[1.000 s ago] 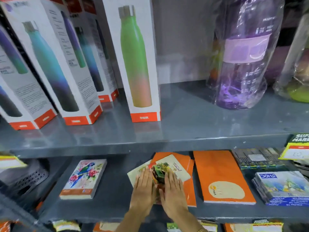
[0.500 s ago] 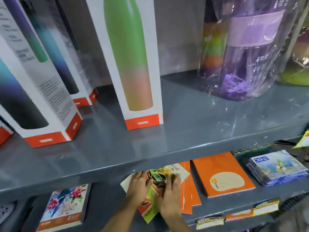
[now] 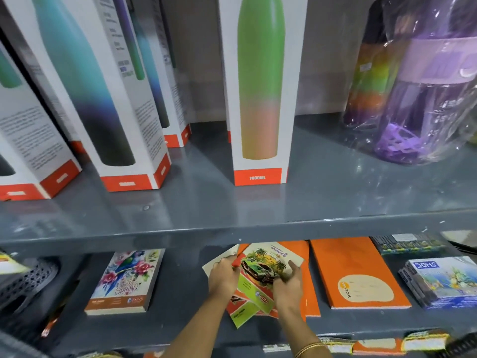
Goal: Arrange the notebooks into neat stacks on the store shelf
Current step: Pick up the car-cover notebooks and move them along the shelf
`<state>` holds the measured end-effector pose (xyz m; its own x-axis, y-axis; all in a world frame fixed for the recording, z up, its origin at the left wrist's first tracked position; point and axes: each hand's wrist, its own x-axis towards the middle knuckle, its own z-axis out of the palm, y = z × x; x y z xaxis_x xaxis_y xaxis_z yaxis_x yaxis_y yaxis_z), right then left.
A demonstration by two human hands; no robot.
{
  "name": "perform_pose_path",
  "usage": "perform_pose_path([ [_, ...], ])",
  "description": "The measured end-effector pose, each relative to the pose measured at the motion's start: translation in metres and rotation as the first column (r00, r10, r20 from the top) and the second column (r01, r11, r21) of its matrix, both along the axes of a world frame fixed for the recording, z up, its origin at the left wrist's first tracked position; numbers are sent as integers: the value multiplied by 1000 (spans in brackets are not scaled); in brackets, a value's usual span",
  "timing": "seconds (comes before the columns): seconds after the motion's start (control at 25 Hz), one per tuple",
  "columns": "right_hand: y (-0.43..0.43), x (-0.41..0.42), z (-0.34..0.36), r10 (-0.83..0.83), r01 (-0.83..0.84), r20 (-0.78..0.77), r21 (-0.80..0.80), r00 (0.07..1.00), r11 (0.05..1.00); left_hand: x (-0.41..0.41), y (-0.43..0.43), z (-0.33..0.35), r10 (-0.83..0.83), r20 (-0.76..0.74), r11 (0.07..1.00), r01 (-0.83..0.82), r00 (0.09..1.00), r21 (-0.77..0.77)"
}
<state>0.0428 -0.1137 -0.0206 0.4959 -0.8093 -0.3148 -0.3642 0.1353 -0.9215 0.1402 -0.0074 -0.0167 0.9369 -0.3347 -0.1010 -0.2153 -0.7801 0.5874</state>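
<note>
Orange and cream covers sit fanned under your palms: your left hand (image 3: 224, 279) grips the left side of the loose notebooks (image 3: 251, 297), fingers curled around their edge, while your right hand (image 3: 287, 286) presses down on the right side of the top one, the travel notebook (image 3: 271, 264) with a green car and palm trees. These lie askew, corners pointing different ways, on the lower shelf (image 3: 180, 293) close to its front edge and roughly midway along it. Under them an orange stack (image 3: 307, 285) lies flat, and just right of that a second orange notebook (image 3: 353, 275) with a cream label lies squarely. Toward the shelf's left end rests a floral parrot notebook (image 3: 126, 280), well apart from your hands. Near the right end sits a blue pack (image 3: 444, 280). On the upper shelf (image 3: 232, 215) stand boxed bottles (image 3: 260, 99) and a wrapped purple jug (image 3: 433, 99).
</note>
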Motion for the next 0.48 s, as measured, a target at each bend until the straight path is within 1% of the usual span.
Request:
perform_pose_path([
  [0.12,-4,-3,2,-25,24,11,40,1000,999,-10,4,9,94,-27,991,-97,995,-97],
  [0.16,-5,-4,5,-35,33,27,62,999,998,-11,7,10,131,-57,980,-138,990,-144],
  [0.24,-7,-4,12,-46,41,73,70,996,997,-12,16,10,189,-175,941,-229,966,-248],
  [0.32,-8,-2,16,-51,44,95,78,994,996,-9,27,4,218,-316,885,-323,924,-336],
  [0.36,-8,0,17,-50,40,108,91,993,995,-7,31,0,240,-387,842,-389,890,-373],
  [0.44,-8,6,17,-54,31,144,160,988,987,-7,39,-3,264,-523,733,-521,811,-438],
  [0.48,-9,8,18,-57,22,168,201,984,979,-13,43,9,255,-571,684,-563,780,-464],
])
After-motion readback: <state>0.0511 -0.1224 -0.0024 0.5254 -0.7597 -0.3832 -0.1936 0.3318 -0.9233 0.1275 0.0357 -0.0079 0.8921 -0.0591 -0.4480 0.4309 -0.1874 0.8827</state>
